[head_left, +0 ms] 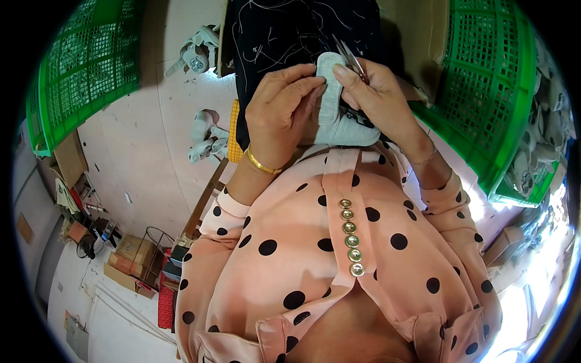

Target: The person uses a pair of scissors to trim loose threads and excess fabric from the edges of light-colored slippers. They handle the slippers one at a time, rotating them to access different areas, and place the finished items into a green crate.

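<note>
Touching the edge of a pale grey fabric piece point(328, 100), the left hand point(277, 107) has thumb and forefinger close together; whether they clamp it, I cannot tell. The right hand point(382, 95) presses its thumb on the piece and grips scissors point(350, 55), blades pointing away. Round-ended and stitched, the piece sits over the lap. Fingers hide the scissors' handles and part of a black marking point(365, 120).

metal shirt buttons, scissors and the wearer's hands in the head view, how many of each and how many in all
Metal shirt buttons: 6
Scissors: 1
Hands: 2, the left hand and the right hand
Total: 9
</note>
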Available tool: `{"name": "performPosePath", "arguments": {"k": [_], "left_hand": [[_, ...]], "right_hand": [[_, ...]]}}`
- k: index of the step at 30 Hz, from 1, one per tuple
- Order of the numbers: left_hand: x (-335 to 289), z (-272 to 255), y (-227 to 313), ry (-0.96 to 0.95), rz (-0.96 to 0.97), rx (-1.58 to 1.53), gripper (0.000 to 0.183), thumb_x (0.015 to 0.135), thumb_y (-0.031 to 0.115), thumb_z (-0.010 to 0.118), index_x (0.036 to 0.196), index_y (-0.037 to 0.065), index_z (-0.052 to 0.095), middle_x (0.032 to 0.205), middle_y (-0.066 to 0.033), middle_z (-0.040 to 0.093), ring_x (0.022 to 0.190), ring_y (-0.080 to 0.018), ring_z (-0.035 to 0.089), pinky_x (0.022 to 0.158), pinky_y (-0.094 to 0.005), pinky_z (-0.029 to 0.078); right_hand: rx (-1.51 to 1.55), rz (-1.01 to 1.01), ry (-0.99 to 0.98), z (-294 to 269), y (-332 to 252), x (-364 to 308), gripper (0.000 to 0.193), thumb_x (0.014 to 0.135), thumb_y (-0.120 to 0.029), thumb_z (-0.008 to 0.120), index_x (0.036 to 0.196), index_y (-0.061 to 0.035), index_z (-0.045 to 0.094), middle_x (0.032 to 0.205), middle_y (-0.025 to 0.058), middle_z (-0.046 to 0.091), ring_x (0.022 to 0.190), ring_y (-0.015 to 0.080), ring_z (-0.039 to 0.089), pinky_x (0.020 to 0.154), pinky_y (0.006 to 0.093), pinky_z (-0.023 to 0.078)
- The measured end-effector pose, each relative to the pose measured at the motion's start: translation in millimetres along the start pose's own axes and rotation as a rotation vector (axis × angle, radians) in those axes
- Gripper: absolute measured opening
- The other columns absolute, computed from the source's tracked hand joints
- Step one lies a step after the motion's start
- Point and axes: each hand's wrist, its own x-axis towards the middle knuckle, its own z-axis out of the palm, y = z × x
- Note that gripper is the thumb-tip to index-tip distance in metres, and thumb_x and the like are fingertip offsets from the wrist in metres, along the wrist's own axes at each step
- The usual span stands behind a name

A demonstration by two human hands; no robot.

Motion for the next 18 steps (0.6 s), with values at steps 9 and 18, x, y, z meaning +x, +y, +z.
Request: {"name": "performPosePath", "arguments": {"k": [9, 18], "left_hand": [[-0.8, 12.6, 4.9, -0.125, -0.261, -0.069, 0.017, 0.086, 0.003, 0.064, 0.101, 0.003, 0.056, 0.105, -0.0127, 0.068, 0.077, -0.0313, 0.067, 0.064, -0.0344, 0.053], [4.1, 11.5, 4.7, -0.17, -0.431, -0.181, 0.018, 0.094, 0.013, 0.062, 0.104, 0.0, 0.053, 0.089, -0.0131, 0.069, 0.07, -0.0264, 0.069, 0.06, -0.0299, 0.052]], "right_hand": [[-0.735, -0.442, 0.298, -20.5, 3.4, 3.5, 0.036, 0.094, -0.042, 0.061, 0.09, -0.0054, 0.06, 0.06, 0.0086, 0.057, 0.052, 0.0196, 0.058, 0.049, 0.0298, 0.044], [-1.56, -0.426, 0.211, -23.9, -35.6, -12.3, 0.043, 0.085, -0.05, 0.063, 0.073, -0.0108, 0.053, 0.055, 0.0061, 0.055, 0.052, 0.0257, 0.059, 0.046, 0.0355, 0.046]]}}
